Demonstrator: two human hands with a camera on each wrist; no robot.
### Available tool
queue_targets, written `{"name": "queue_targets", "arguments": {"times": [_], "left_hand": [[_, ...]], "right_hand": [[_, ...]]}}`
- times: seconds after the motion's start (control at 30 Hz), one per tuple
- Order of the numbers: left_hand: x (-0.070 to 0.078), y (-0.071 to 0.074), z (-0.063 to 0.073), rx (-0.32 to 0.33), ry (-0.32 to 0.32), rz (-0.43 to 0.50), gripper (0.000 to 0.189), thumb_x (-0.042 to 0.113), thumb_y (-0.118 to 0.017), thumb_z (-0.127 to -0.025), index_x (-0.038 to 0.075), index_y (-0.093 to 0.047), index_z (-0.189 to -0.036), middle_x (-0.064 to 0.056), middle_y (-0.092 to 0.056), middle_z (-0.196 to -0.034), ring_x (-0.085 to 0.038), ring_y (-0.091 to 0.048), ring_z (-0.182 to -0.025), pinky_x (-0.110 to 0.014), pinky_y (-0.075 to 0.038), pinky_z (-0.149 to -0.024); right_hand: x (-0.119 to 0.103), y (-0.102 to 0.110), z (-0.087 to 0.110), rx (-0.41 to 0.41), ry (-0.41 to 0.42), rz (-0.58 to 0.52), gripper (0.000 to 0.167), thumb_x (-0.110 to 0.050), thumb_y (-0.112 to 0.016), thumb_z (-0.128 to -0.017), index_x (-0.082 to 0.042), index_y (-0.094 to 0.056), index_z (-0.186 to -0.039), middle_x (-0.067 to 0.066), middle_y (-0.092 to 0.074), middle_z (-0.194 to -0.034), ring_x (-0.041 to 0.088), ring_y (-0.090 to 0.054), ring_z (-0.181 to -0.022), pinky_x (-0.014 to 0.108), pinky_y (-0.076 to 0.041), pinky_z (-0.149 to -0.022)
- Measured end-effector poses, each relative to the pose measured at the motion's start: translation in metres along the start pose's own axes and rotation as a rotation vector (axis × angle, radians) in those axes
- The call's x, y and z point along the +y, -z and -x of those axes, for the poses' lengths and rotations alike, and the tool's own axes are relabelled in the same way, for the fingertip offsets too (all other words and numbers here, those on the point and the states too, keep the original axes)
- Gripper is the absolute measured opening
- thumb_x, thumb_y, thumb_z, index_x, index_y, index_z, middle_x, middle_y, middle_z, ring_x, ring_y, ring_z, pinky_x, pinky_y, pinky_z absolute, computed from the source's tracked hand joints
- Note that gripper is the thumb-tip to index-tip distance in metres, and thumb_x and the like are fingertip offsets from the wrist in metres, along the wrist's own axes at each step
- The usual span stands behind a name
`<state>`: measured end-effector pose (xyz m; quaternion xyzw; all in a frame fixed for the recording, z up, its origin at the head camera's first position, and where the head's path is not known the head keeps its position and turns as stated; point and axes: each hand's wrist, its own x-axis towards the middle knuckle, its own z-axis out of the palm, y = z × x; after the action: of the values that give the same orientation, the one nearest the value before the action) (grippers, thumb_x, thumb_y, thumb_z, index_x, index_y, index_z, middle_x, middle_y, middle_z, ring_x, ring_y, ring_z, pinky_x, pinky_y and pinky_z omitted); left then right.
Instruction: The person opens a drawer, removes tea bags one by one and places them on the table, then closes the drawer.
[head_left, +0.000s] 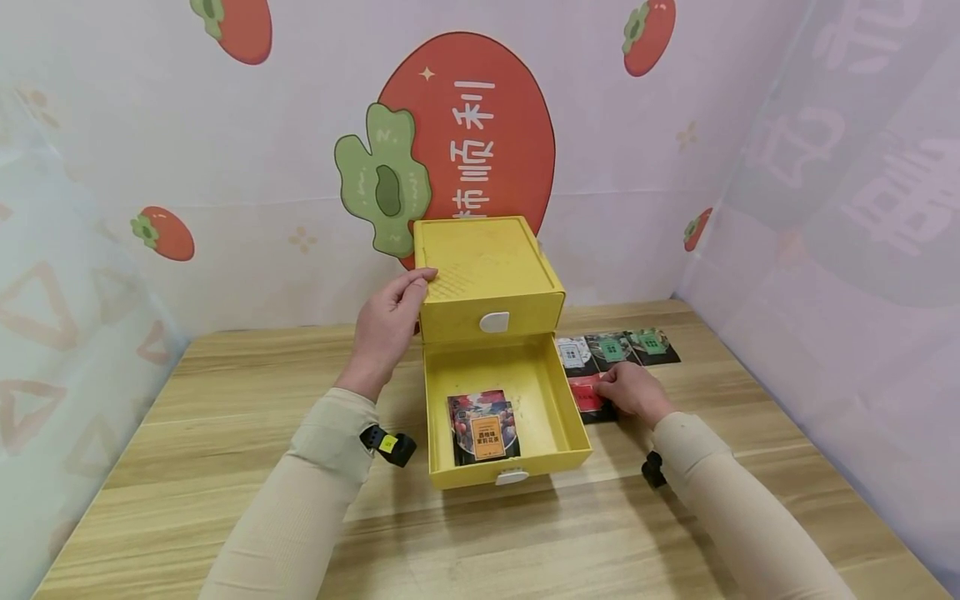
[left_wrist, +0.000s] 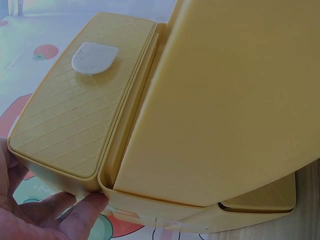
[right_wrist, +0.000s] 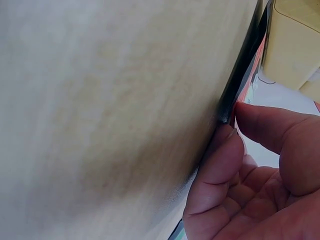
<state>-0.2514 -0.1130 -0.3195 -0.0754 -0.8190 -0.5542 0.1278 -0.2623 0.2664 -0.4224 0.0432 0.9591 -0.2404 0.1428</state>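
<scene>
A yellow two-tier drawer box (head_left: 487,258) stands on the table, its lower drawer (head_left: 551,408) pulled out. My left hand (head_left: 390,321) holds the box by its upper left side; in the left wrist view its fingers (left_wrist: 82,212) press the side wall beside the upper drawer. Right of the box, my right hand (head_left: 637,392) pinches the edge of a red and black tea packet (head_left: 587,395) between thumb and fingers. The right wrist view shows this packet's dark edge (right_wrist: 240,70) close to the tabletop. Inside the lower drawer, toward its left front, lie overlapping tea packets (head_left: 486,429).
Behind the red packet lie a white-labelled packet (head_left: 574,354) and two green-labelled packets (head_left: 611,348), side by side. A white pull tab (head_left: 512,477) sticks out from the lower drawer's front. Printed cloth (head_left: 300,167) hangs behind the wooden table (head_left: 247,417).
</scene>
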Motion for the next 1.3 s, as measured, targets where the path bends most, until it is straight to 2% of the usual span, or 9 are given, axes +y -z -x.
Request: {"name": "queue_targets", "arguments": {"times": [0.2, 0.43, 0.73, 0.9, 1.1, 1.17, 1.3], "left_hand": [[0.000, 0.000, 0.000, 0.000, 0.000, 0.002, 0.042, 0.049, -0.045, -0.108, 0.030, -0.068, -0.139, 0.002, -0.067, -0.129, -0.024, -0.058, -0.095, -0.037, -0.045, -0.070], [0.000, 0.001, 0.000, 0.006, -0.003, 0.002, 0.042, 0.048, -0.046, -0.108, 0.029, -0.069, -0.139, 0.005, -0.064, -0.143, -0.020, -0.058, -0.111, -0.037, -0.047, -0.078], [-0.001, 0.002, 0.000, 0.009, -0.003, 0.002, 0.041, 0.047, -0.046, -0.109, 0.030, -0.069, -0.138, 0.005, -0.064, -0.141, -0.020, -0.058, -0.111, -0.037, -0.046, -0.078], [0.000, 0.001, 0.000, 0.008, -0.005, 0.007, 0.040, 0.045, -0.047, -0.109, 0.029, -0.069, -0.138, 0.003, -0.065, -0.139, -0.020, -0.058, -0.109, -0.035, -0.047, -0.077], [0.001, 0.001, 0.000, 0.004, -0.002, 0.008, 0.040, 0.045, -0.047, -0.108, 0.029, -0.069, -0.138, 0.003, -0.066, -0.133, -0.020, -0.058, -0.101, -0.035, -0.048, -0.073], [0.000, 0.001, 0.000, 0.002, -0.003, 0.005, 0.041, 0.046, -0.046, -0.108, 0.029, -0.069, -0.139, 0.001, -0.067, -0.128, -0.021, -0.058, -0.097, -0.035, -0.048, -0.072], [0.000, 0.001, 0.000, -0.003, -0.003, 0.002, 0.041, 0.047, -0.046, -0.109, 0.030, -0.068, -0.139, 0.001, -0.067, -0.125, -0.026, -0.059, -0.095, -0.035, -0.048, -0.070]], "right_hand": [[0.000, 0.000, 0.000, 0.005, -0.001, 0.004, 0.032, -0.027, -0.064, -0.100, -0.012, -0.060, -0.072, 0.000, -0.053, -0.065, 0.017, -0.054, -0.062, 0.027, -0.042, -0.056], [0.000, 0.000, 0.000, 0.002, -0.015, -0.020, 0.030, -0.029, -0.064, -0.100, -0.011, -0.062, -0.075, 0.000, -0.052, -0.064, 0.016, -0.053, -0.060, 0.027, -0.042, -0.056], [-0.002, 0.002, 0.004, 0.011, -0.022, -0.035, 0.026, -0.030, -0.064, -0.101, -0.008, -0.071, -0.090, 0.003, -0.059, -0.072, 0.018, -0.056, -0.068, 0.029, -0.044, -0.061], [-0.003, 0.008, 0.010, 0.097, 0.044, -0.020, 0.028, -0.031, -0.063, -0.098, -0.004, -0.074, -0.099, 0.008, -0.068, -0.087, 0.023, -0.061, -0.083, 0.034, -0.048, -0.070], [-0.010, 0.019, 0.020, 0.131, 0.099, -0.094, 0.033, -0.032, -0.061, -0.101, -0.001, -0.071, -0.106, 0.008, -0.066, -0.077, 0.019, -0.062, -0.068, 0.034, -0.049, -0.067], [-0.013, 0.023, 0.024, 0.143, 0.109, -0.128, 0.036, -0.034, -0.061, -0.102, -0.001, -0.068, -0.114, 0.010, -0.069, -0.084, 0.018, -0.063, -0.066, 0.032, -0.051, -0.066], [-0.020, 0.031, 0.034, 0.197, 0.141, -0.162, 0.044, -0.038, -0.059, -0.102, 0.000, -0.061, -0.125, 0.017, -0.071, -0.109, 0.022, -0.069, -0.077, 0.033, -0.053, -0.069]]}}
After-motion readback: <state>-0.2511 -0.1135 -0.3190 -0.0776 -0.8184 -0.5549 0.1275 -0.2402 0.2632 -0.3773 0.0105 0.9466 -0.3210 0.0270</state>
